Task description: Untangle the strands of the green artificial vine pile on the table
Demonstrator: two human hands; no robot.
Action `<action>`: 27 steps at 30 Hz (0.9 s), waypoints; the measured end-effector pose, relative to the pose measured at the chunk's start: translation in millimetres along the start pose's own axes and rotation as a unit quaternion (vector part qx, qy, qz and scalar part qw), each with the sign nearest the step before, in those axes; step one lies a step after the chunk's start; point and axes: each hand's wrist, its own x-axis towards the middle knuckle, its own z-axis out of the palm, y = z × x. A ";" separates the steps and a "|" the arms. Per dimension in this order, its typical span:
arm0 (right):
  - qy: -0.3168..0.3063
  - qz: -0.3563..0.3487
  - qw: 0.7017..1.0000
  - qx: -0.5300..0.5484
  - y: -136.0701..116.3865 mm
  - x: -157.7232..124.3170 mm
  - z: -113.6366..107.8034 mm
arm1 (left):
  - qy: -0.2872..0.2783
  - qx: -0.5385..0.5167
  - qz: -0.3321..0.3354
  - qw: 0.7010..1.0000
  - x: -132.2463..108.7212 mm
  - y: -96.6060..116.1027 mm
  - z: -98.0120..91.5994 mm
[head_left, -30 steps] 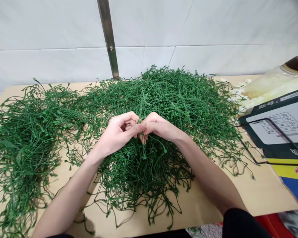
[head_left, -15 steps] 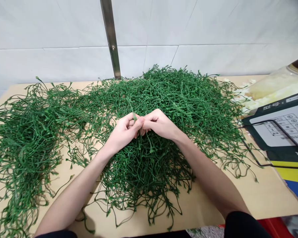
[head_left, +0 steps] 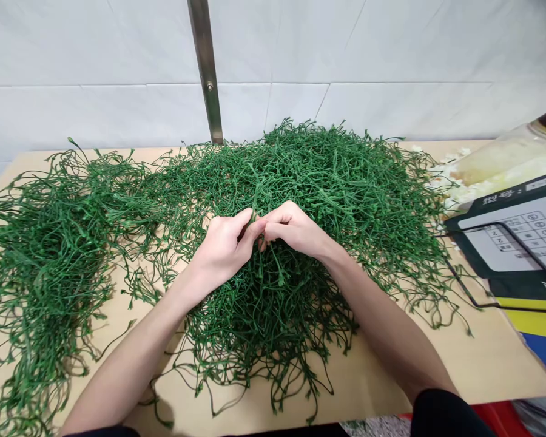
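My left hand (head_left: 231,243) and my right hand (head_left: 295,227) meet fingertip to fingertip above a heap of thin green plastic stems (head_left: 277,315). Both are closed, thumbs against the index fingers. Between them they pinch a green stem (head_left: 255,213); one bit of it pokes up by my left thumb and another runs down below the fingers. What the fingertips do to it is mostly hidden. The loose stems are curly and tangled, with small bud-like tips, and lie under and behind both hands.
More stems (head_left: 50,267) pile up on the left of the tan tabletop (head_left: 491,358). To the right are white petals (head_left: 452,188), a clear container (head_left: 495,155), a dark labelled box (head_left: 523,237) and a black wire frame (head_left: 514,237). Behind, a metal post (head_left: 205,73) stands against the tiled wall.
My left hand has turned, its back and fingers now more closed over the stem. The stem's upper part has shifted slightly right. My right hand has hardly moved.
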 end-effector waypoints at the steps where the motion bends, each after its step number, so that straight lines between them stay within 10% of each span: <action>1: 0.006 0.003 1.000 0.004 -0.2 0.4 0.8 | 0.012 0.017 0.002 1.000 -0.2 -0.8 -0.3; 14: 0.005 -0.015 0.997 0.082 5.7 1.3 -0.9 | -0.004 -0.078 -0.016 0.997 0.2 -2.6 2.6; 20: -0.010 -0.031 0.986 0.165 10.8 2.2 1.8 | -0.103 -0.341 -0.099 0.929 2.2 -4.9 -1.0; 27: 0.027 -0.070 0.990 0.123 11.4 1.9 6.7 | -0.092 -0.424 -0.133 0.891 3.8 -7.3 2.3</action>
